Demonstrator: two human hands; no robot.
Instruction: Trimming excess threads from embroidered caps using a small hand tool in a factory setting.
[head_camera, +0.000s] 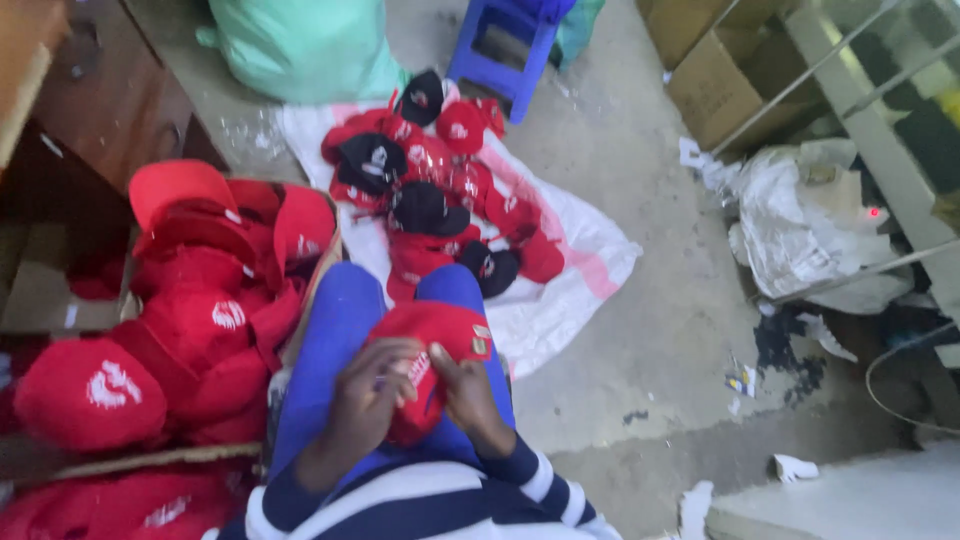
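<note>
Cap, red (440, 345), sits on my lap over the blue trousers (335, 340), and both my hands are on it. My left hand (375, 385) curls over its near left side, fingers bent and closed on the fabric; my right hand (465, 390) presses against the right side, fingers together on the cloth, though I cannot tell how firmly they pinch. A small tag (481, 340) shows at the cap's far right edge. My striped sleeves (530, 475) frame the bottom of the view.

Just left of my knee a cardboard box (310, 290) holds a heap of red caps (190, 310) with white marks. Ahead of my knees, a white sheet (580, 250) lies on the concrete floor (650, 340), carrying a loose pile of red and black caps (430, 185). Beyond it stand a blue plastic stool (505, 45) and a pale green sack (300, 45). To the right lie crumpled plastic (800, 225) and brown cartons (710, 75).
</note>
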